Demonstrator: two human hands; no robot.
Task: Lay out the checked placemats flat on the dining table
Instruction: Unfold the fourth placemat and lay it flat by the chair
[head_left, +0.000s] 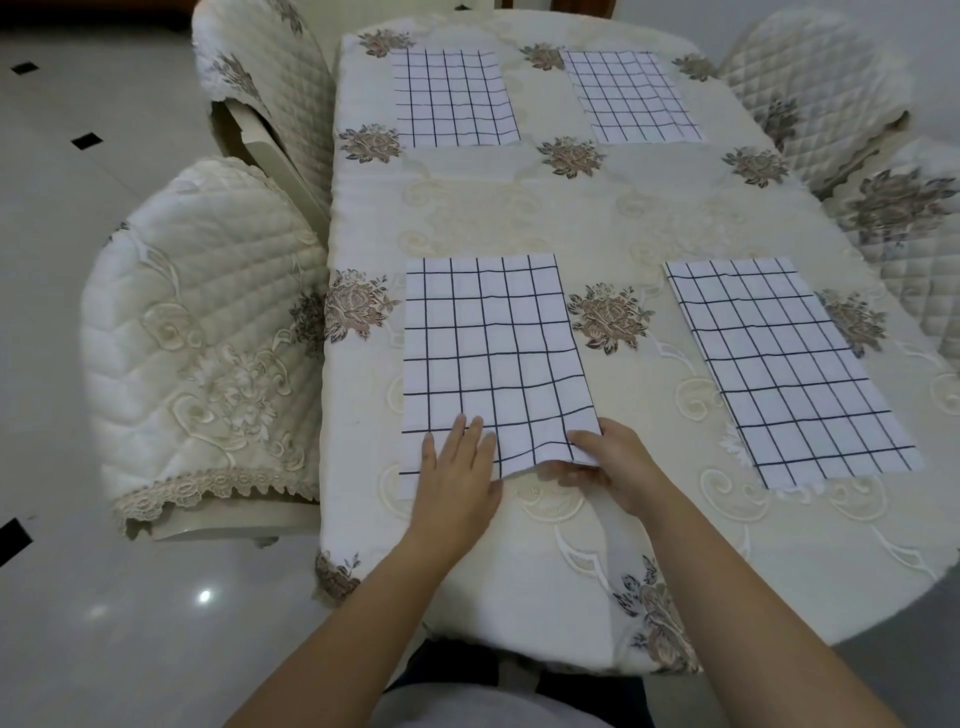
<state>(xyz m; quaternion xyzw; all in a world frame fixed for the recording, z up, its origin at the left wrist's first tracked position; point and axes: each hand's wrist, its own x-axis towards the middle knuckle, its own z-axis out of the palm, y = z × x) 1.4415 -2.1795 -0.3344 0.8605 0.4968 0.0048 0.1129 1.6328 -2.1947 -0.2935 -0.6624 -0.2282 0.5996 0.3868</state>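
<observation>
White black-checked cloth placemat (493, 358) by cream embroidered tabletop's (519, 208) near-left corner: left hand (457, 467) presses flat-fingered, right hand (608, 462) pinches its lifted near-right corner, probably final smoothing; next, lower corner, release.

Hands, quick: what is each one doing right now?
Left hand: open, fingers straight, pressing on the near-left placemat.
Right hand: pinches that placemat's near right corner.

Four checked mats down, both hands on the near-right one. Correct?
No. Four are down, but both hands are on the near-left placemat, not the near-right placemat. Head view: left hand lies flat on it, right hand pinches its lifted corner.
</observation>
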